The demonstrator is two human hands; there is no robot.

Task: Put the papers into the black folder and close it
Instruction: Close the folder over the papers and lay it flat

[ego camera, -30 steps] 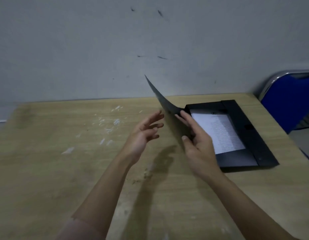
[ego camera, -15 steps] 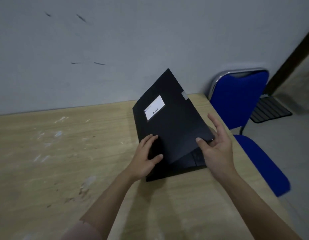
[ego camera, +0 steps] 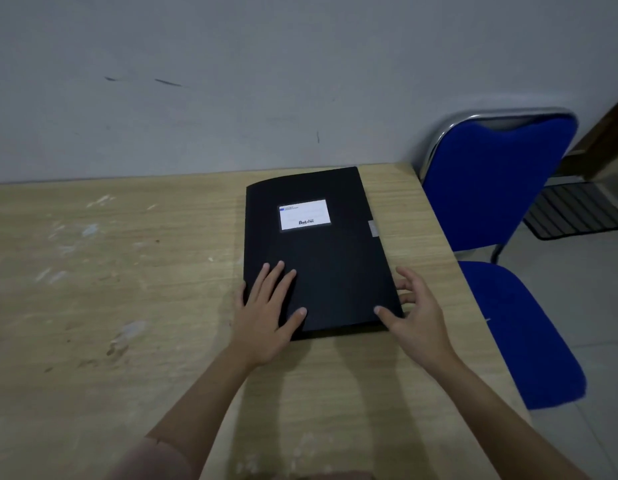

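Observation:
The black folder (ego camera: 330, 265) lies flat on the wooden table (ego camera: 127, 289) near its right edge, its cover down and a white label (ego camera: 304, 215) facing up. The papers are hidden inside. My left hand (ego camera: 271, 311) rests flat on the folder's near left corner, fingers spread. My right hand (ego camera: 413, 313) sits at the near right corner, thumb on the cover and fingers along the right edge, spread and not closed around it.
A blue chair (ego camera: 501, 237) with a chrome frame stands right beside the table's right edge. A grey wall (ego camera: 266, 81) runs along the table's far side. The tabletop left of the folder has pale scuff marks.
The folder's cover has swung down from upright to flat over the papers. My left hand moved onto the cover, and my right hand shifted to the right edge.

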